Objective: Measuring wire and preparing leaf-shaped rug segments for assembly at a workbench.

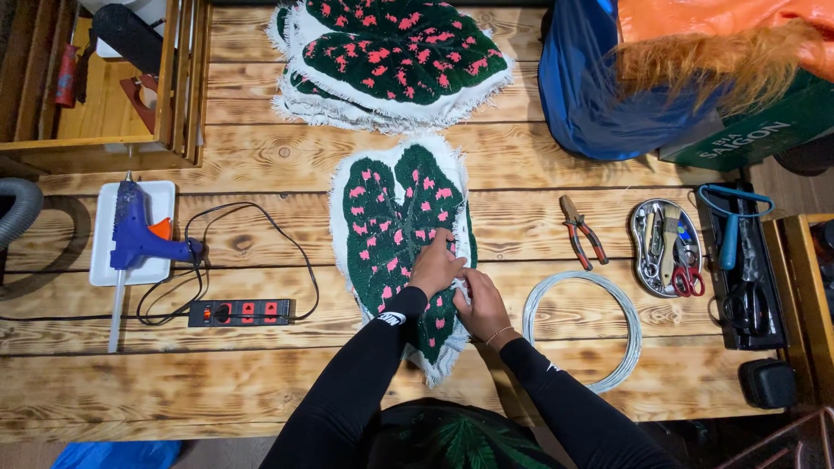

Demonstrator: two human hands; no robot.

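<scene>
View from the head camera, read left to right across the wooden table. At far left I see a grey hose at the frame edge and a wooden crate at the table's upper corner. Below it a blue glue gun rests on a white tray, its black cord looping to a black power strip with red switches.

At centre lies the leaf-shaped tufted rug, dark green with pink spots and a white fringed border, flat on the table with its point toward me. My left hand presses down on its lower right part, fingers curled against the pile; its grip is narrow, flat on the rug rather than closed round it. My right hand touches the rug's right edge just beside the left hand, its grip pinched on the white border. Both sleeves are black.

Above the rug, a stack of similar rugs lies near the table's far edge.

To the right: a coil of pale wire near my right hand, red-handled pliers above it, an oval metal tray of small tools including red scissors, then a black tray with a blue-handled tool. A blue bag sits at upper right.
</scene>
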